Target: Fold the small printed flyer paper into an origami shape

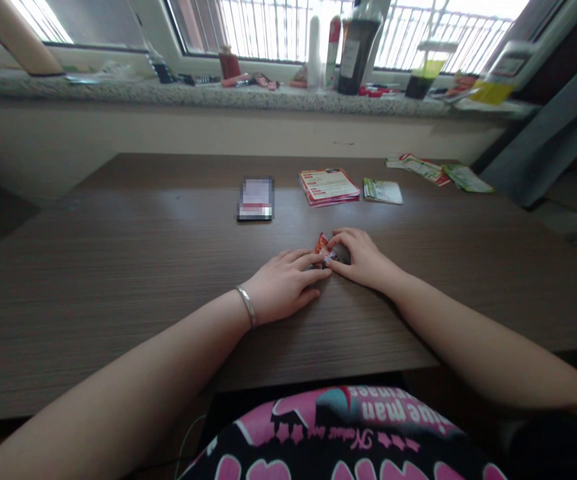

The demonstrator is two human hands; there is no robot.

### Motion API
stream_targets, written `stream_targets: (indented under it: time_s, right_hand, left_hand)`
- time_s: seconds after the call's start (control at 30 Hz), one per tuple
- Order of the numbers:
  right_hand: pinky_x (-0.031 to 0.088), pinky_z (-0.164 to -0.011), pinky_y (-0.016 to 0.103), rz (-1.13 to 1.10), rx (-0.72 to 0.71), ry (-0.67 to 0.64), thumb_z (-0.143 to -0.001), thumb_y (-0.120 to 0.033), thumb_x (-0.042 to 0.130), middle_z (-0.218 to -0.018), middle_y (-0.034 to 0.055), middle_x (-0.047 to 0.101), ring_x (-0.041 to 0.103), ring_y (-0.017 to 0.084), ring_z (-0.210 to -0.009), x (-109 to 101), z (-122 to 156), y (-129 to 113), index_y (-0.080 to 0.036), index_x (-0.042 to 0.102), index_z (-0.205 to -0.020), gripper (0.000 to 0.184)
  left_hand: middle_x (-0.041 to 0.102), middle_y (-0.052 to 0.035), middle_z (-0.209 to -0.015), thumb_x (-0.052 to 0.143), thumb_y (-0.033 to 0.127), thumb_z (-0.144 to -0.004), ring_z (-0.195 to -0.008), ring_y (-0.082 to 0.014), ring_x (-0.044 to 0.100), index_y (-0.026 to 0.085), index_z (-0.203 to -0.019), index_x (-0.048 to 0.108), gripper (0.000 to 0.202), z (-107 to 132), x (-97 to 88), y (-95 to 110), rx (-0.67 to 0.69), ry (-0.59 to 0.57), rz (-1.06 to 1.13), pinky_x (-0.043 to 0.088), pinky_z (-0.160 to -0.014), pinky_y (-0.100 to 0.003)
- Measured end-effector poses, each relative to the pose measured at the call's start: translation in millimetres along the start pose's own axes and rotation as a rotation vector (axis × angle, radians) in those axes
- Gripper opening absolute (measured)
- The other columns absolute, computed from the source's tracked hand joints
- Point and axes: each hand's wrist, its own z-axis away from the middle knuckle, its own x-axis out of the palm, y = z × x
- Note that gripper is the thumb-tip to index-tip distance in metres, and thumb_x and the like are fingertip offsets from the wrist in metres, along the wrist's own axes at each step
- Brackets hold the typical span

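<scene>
A bright window with white bars point(348, 33) fills the far wall above a speckled granite sill point(208, 97), which is crowded with bottles and small household items. Below it, a long, dark brown wood-grain table point(118, 280) runs across the view. At about 12 o'clock lies a dark rectangular slab point(255, 199), probably a phone, though its face is blurred. Towards 1 o'clock sits a neat stack of red-and-white printed leaflets point(329, 187), with a green-and-white card point(383, 191) just beside it. Further out at 2 o'clock, loose green and red papers point(441, 171) lie fanned at the table's far corner, well away from the working area.

Both bare forearms reach in from the near edge, bringing the hands together at the centre. The left hand point(283, 283), with a thin silver bangle point(246, 305) at its wrist, lies low and half open, its fingers gently curved; whether they grip anything, I cannot tell. The right hand point(361, 259) arches over a small, crumpled red-and-silver wrapper point(322, 248), its fingers closed on it and steadying it against the table. The wrapper sits between the hands, its red end pointing towards 11 o'clock; its long axis is otherwise hidden.
</scene>
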Motion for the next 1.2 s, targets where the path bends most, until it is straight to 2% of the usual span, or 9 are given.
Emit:
stream_targets:
  time_s: [0.23, 0.47, 0.7, 0.87, 0.97, 1.2]
  right_hand:
    - [0.030, -0.106, 0.048, 0.042, 0.077, -0.038, -0.074, -0.053, 0.062, -0.135, 0.0157, 0.046, 0.038, 0.029, -0.129, 3, -6, 4, -0.018, 0.056, -0.111, 0.052]
    - [0.024, -0.109, 0.052, 0.081, 0.161, -0.053, -0.083, -0.051, 0.052, -0.141, 0.0134, 0.043, 0.034, 0.030, -0.134, 4, -13, 3, -0.018, 0.053, -0.117, 0.048]
    - [0.018, -0.110, 0.056, 0.118, 0.134, -0.145, -0.083, -0.053, 0.049, -0.146, 0.0111, 0.037, 0.027, 0.031, -0.138, 3, -22, 2, -0.021, 0.053, -0.116, 0.046]
    - [0.015, -0.109, 0.061, 0.112, 0.166, -0.158, -0.069, -0.071, 0.054, -0.148, 0.0133, 0.033, 0.022, 0.034, -0.139, 4, -26, -3, -0.019, 0.049, -0.123, 0.074]
    - [0.012, -0.108, 0.064, 0.111, 0.182, -0.151, -0.067, -0.074, 0.053, -0.149, 0.0134, 0.031, 0.021, 0.034, -0.139, 6, -29, -5, -0.019, 0.044, -0.129, 0.084]
    - [0.013, -0.110, 0.059, 0.130, 0.183, -0.136, -0.074, -0.065, 0.053, -0.149, 0.0122, 0.031, 0.021, 0.033, -0.139, 14, -43, -2, -0.020, 0.044, -0.132, 0.074]
  left_hand:
    - [0.043, -0.0066, -0.140, 0.047, 0.037, -0.090, -0.130, -0.0263, 0.038, 0.029, -0.131, 0.050, 0.042, 2, -1.2, 0, -0.022, -0.014, 0.020, 0.029, -0.108, -0.046]
    - [0.041, -0.0065, -0.142, 0.045, 0.037, -0.090, -0.131, -0.0269, 0.036, 0.030, -0.132, 0.048, 0.043, 1, -4.3, 3, -0.035, -0.047, 0.017, 0.027, -0.109, -0.047]
    - [0.042, -0.0088, -0.137, 0.045, 0.037, -0.090, -0.126, -0.0265, 0.039, 0.031, -0.134, 0.046, 0.045, 4, -2.6, 1, -0.049, -0.040, 0.010, 0.029, -0.108, -0.046]
    - [0.039, -0.0075, -0.140, 0.045, 0.038, -0.090, -0.129, -0.0267, 0.036, 0.032, -0.135, 0.045, 0.045, 5, -1.6, 0, -0.044, -0.055, 0.014, 0.027, -0.110, -0.046]
    - [0.038, -0.0080, -0.139, 0.045, 0.038, -0.090, -0.130, -0.0265, 0.035, 0.033, -0.135, 0.045, 0.045, 5, -1.2, 1, -0.058, -0.055, 0.025, 0.027, -0.110, -0.046]
    - [0.037, -0.0094, -0.140, 0.048, 0.037, -0.088, -0.132, -0.0283, 0.032, 0.033, -0.134, 0.047, 0.046, 5, 1.4, 1, -0.069, -0.033, 0.034, 0.027, -0.110, -0.047]
